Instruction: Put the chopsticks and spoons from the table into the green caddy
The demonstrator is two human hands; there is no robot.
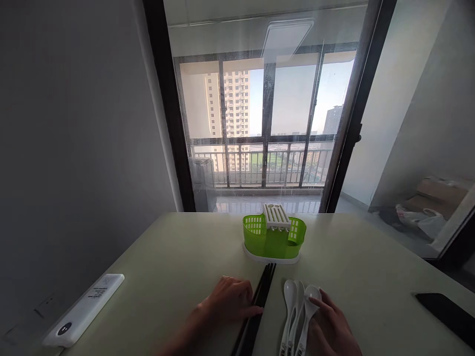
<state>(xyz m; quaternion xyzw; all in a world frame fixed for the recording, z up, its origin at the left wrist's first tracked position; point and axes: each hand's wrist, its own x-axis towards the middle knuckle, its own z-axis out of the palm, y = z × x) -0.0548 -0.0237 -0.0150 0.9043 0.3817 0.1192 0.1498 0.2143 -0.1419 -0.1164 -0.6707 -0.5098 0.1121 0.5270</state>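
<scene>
Several black chopsticks (256, 321) lie in a bundle on the table, their thin tips pointing away from me. My left hand (232, 299) is closed at their left side, fingers curled and thumb laid across the bundle. To the right, three white spoons (290, 296) lie side by side, bowls pointing away and small dark prints on the handles. My right hand (334, 326) has its bent fingers and thumb on the rightmost spoon, by its bowl and neck. Beyond the chopstick tips stands a green utensil basket (274, 244) with a white slotted rack and a white base.
A white power strip or similar long device (87, 309) lies at the table's left edge. On the right is a black flat object (445, 311). The pale table (185, 257) ends before a dark-framed glass door (178, 163). Bags and boxes (426, 217) sit on the floor at right.
</scene>
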